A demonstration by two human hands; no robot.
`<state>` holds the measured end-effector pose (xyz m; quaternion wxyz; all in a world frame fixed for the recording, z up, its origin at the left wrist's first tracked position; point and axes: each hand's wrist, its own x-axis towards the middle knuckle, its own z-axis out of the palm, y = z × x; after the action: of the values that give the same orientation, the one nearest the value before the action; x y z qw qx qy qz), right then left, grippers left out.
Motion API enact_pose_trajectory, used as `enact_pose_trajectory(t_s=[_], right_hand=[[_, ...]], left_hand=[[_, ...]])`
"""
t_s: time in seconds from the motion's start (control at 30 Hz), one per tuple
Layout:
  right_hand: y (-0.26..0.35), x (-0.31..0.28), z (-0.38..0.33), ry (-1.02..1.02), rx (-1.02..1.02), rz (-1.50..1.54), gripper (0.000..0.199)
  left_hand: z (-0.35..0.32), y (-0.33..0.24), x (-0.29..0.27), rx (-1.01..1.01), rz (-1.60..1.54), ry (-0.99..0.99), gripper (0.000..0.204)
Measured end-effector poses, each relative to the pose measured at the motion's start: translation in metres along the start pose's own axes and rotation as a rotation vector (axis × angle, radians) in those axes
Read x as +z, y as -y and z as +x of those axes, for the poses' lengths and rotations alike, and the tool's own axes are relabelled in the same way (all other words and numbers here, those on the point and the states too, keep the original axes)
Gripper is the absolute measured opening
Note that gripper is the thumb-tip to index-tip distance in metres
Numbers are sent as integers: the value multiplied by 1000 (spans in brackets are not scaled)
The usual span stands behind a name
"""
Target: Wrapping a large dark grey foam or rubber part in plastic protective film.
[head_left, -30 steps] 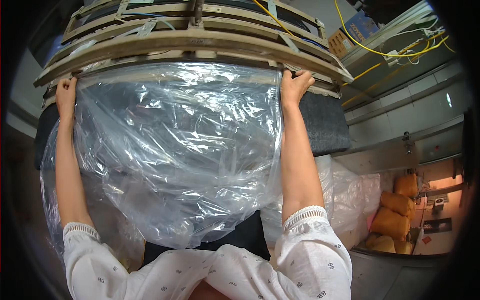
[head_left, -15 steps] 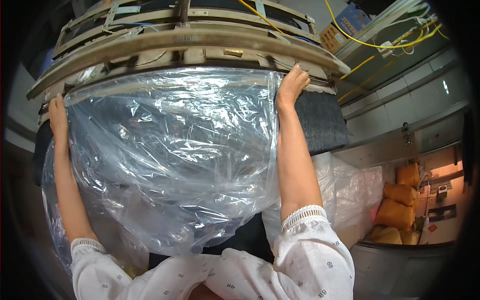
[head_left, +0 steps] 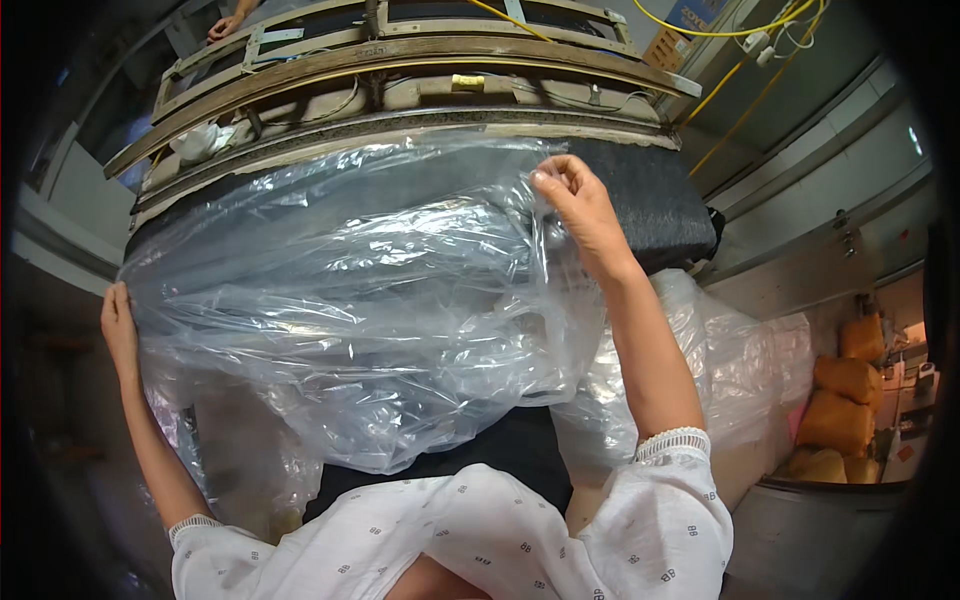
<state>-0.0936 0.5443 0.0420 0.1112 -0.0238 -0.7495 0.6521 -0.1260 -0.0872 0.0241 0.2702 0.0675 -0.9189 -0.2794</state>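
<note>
A wide sheet of clear plastic film (head_left: 400, 310) hangs stretched between my two hands, wrinkled and shiny; whether it is a bag I cannot tell. At the far left, my left hand (head_left: 119, 318) pinches one corner of it. My right hand (head_left: 575, 190) grips the other upper corner between thumb and fingers. The film's far edge lies over a black padded surface (head_left: 640, 205) just in front of the machine. Its lower part drapes in loose folds toward my lap.
Beyond the film stands a machine with a long bar (head_left: 420, 65). Yellow cables (head_left: 735, 90) run at the right. More clear plastic (head_left: 690, 350) is piled on my right, near orange sacks (head_left: 840, 420). Another person's hand (head_left: 225, 28) rests at the far left.
Both hands have come back from the machine's edge toward me, drawing the film's corners with them. The machine's long bar no longer overlaps the film edge. Another person's hand has appeared at the far left.
</note>
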Motion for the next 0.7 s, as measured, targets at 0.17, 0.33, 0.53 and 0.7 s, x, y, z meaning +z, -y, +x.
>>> enact_pose_trajectory(t_s=[0.17,0.33,0.53,0.7], right_hand=[[28,14,-55,254,122,120,25],[40,16,-101,238,51,97,22],[36,28,-130,188,-4,178,21],[32,39,-151,279,-16,515,33]], left_hand=[[-34,-116,19,490,308,-77,27],[-120,-343,65,761,-403,372,30],[-153,-397,102,908,-578,641,28],[-183,-381,107,900,-610,386,26]])
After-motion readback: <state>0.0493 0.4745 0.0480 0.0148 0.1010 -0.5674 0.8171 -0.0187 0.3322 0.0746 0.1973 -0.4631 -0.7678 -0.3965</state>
